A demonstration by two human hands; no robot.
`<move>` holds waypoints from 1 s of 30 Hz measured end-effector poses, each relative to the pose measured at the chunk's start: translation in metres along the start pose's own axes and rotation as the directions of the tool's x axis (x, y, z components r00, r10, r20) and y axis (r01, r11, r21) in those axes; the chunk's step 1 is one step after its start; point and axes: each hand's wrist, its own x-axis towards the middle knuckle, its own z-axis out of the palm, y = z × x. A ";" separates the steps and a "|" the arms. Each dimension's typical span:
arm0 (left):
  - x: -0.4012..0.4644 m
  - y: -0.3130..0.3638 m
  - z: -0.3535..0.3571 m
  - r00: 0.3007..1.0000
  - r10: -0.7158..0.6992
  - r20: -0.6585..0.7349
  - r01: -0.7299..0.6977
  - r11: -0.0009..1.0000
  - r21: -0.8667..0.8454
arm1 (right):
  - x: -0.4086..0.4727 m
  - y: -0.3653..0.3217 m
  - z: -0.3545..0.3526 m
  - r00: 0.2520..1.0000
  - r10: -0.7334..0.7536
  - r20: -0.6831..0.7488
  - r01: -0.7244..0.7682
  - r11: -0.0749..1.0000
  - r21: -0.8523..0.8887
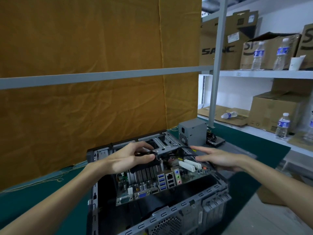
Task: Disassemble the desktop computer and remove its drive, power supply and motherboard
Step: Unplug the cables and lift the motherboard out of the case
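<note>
Inside the open computer case (152, 216) on the green bench (33, 197), the left hand (128, 158) has its grip curled around the motherboard's (152, 182) black cooler (149, 164); the right hand (218, 159), fingers spread flat, touches the board's far edge. The power supply (193, 131) stands behind the case.

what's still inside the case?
Inside the case: the motherboard, tilted, left hand gripping its heatsink. The floor beneath the board is hidden.
</note>
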 end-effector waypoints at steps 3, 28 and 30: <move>-0.006 0.007 0.004 0.999 0.044 -0.010 -0.045 0.999 -0.022 | -0.001 0.001 0.000 1.000 0.008 0.007 -0.009 0.997 0.074; -0.051 0.050 0.008 0.948 0.316 -0.044 -0.317 0.948 -0.039 | -0.009 -0.013 0.008 0.999 0.035 -0.042 -0.021 0.960 0.279; -0.052 0.051 0.008 0.942 0.332 -0.051 -0.334 0.941 -0.054 | -0.011 -0.014 0.009 0.998 0.030 -0.047 -0.015 0.959 0.284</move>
